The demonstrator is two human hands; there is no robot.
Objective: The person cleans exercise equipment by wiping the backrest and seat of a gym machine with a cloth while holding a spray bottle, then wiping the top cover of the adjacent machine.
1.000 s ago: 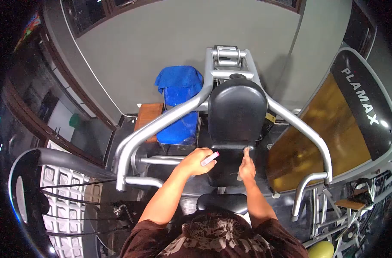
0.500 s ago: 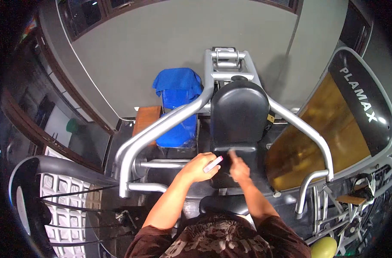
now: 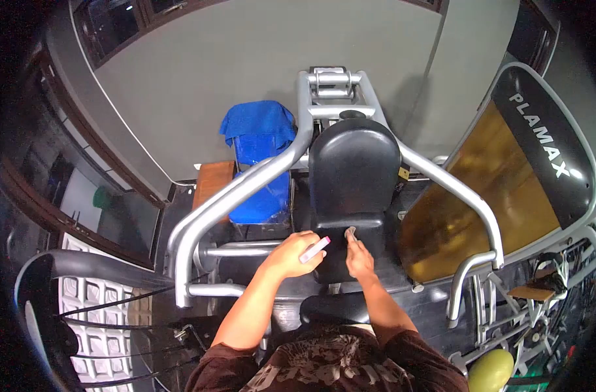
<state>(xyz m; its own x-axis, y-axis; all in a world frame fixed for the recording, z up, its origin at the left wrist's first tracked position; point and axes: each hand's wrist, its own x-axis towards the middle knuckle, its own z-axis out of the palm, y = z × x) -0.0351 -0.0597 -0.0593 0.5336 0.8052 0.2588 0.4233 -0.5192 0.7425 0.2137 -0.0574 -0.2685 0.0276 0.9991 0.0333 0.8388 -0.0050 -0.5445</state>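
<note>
My left hand (image 3: 288,256) is closed around a small white stick with a pink end (image 3: 315,249), its pink end tilted up to the right. My right hand (image 3: 359,260) is a short way to the right, fingers drawn together. A pale tip (image 3: 350,232) sticks out beyond them; whether it is a finger or a small held thing I cannot make out. Both hands are in front of the black padded seat (image 3: 355,223) of an exercise machine, below its rounded backrest (image 3: 355,170). The two hands are apart.
Silver tube arms (image 3: 458,189) curve around the seat on both sides. A blue chair (image 3: 262,202) with a blue towel (image 3: 257,123) stands behind at left, beside a brown wooden piece (image 3: 213,184). To the right is a PLAMAX panel (image 3: 487,196); a yellow-green ball (image 3: 491,371) lies lower right.
The view has shifted slightly, so the machine appears further left. My right hand's fingers have drawn closer together. My left hand still holds the white and pink stick.
</note>
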